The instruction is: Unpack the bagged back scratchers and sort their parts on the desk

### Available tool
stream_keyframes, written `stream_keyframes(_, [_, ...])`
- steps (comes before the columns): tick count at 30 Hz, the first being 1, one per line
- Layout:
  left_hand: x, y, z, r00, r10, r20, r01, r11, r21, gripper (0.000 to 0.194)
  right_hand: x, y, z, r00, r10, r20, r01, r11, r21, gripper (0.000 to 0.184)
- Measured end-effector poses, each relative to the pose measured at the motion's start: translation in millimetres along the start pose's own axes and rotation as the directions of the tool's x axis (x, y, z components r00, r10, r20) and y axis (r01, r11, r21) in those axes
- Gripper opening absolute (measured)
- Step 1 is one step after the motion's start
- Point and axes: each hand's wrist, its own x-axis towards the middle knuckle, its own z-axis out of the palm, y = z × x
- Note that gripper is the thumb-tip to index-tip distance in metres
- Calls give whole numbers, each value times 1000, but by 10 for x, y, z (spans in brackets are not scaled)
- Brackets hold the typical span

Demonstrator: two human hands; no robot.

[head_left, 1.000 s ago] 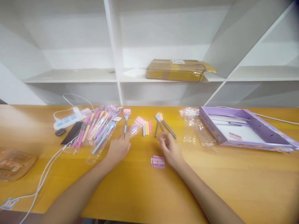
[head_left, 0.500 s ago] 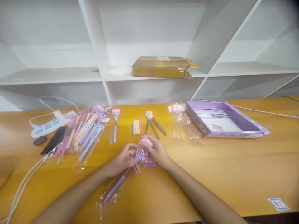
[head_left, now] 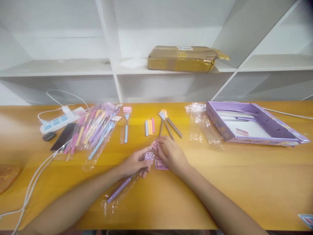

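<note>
At lower centre of the frame, the left hand (head_left: 136, 162) has now closed on the bagged scratcher (head_left: 123, 186) near its head while the right hand (head_left: 174, 156) pinches the pink card (head_left: 154, 146), which seems to hold it steady between them.

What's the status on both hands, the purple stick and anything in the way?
Left grip closed on purple stick near its head. Right grip at top end of clear wrapper. Stick inside wrapper. Pink card beside right grip, nothing visibly blocking.
</note>
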Motion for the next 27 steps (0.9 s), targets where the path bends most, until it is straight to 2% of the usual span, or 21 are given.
stream_keyframes(4, [8, -27, -7, 1000, -1, -21, 1, 1000, -19, 97, 58, -51, -127, 992, -121, 34, 120, 992, 26, 27])
stream_keyframes(10, [-1, -28, -12, 1000, -17, -21, 17, 1000, -11, 98, 50, -46, -158, 992, -120, 45, 121, 992, -24, 34])
stream_keyframes(15, [-7, -34, -10, 999, -19, -36, 19, 1000, -3, 100, 67, -20, -202, 983, -166, 75, 165, 986, 19, 35])
stream_keyframes(18, [1, -50, -22, 999, -30, -31, 30, 1000, 9, 98, 77, -11, -207, 983, -178, 52, 178, 984, 11, 33])
stream_keyframes(22, [2, -74, -22, 1000, -7, 12, 6, 999, 46, 90, 42, 28, -159, 988, -152, 30, 153, 988, -32, 27])
stream_keyframes(27, [-22, -83, 1, 999, -3, 50, 1, 999, 54, 90, -11, 126, -130, 999, -31, 43, 33, 998, -56, 28])
